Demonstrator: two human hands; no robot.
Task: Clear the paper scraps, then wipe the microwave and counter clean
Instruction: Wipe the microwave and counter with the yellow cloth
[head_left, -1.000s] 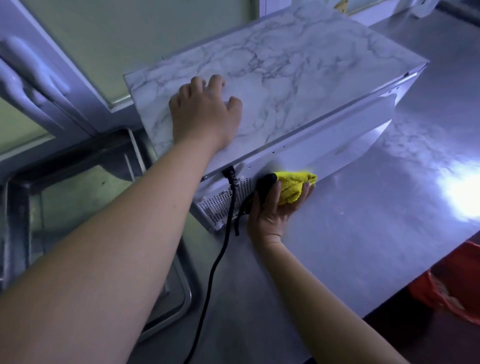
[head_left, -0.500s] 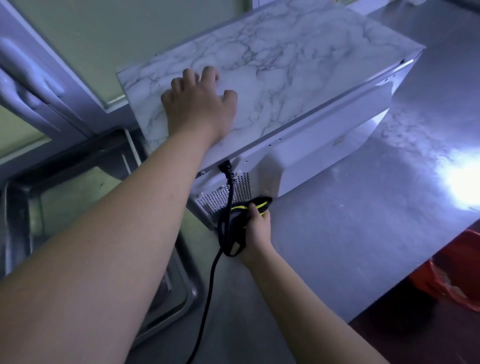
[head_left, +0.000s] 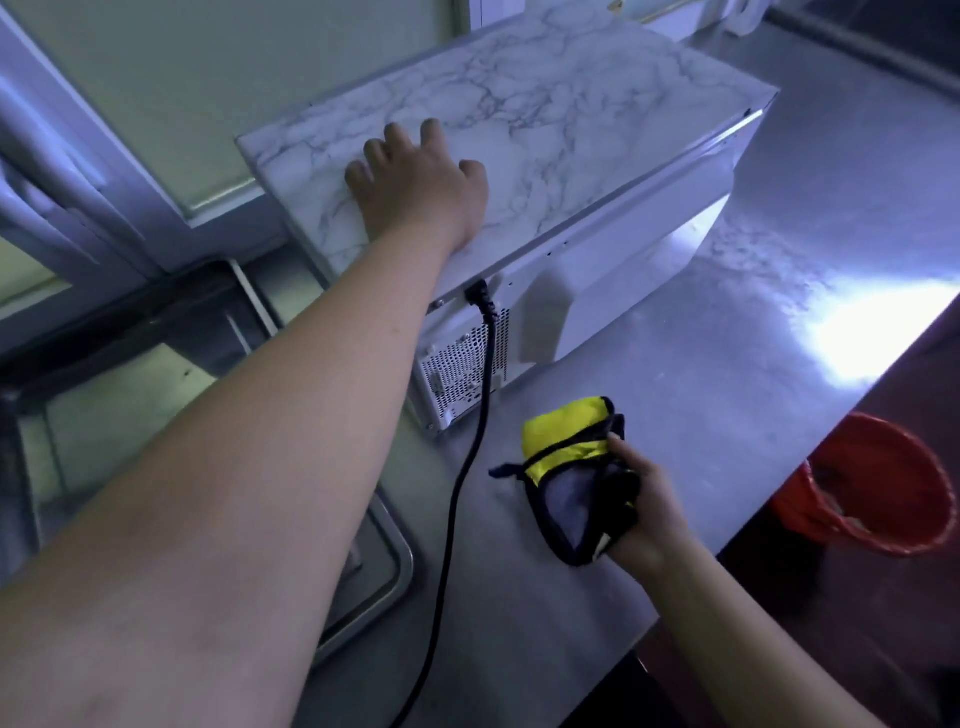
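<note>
The shiny counter (head_left: 701, 415) is holding the microwave (head_left: 545, 130). My left hand (head_left: 415, 182) is lying flat on top, I think. My right hand (head_left: 641, 509) is gripping the yellow cloth (head_left: 566, 441).

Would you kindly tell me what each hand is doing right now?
Left hand: open, resting flat on the microwave.
Right hand: gripping the yellow cleaning cloth.

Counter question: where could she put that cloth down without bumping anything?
The widest bare stretch of counter runs right of the microwave, out to the edge above the red bucket. It is tighter by the black cord and sink, where the right hand grips the cloth.
</note>
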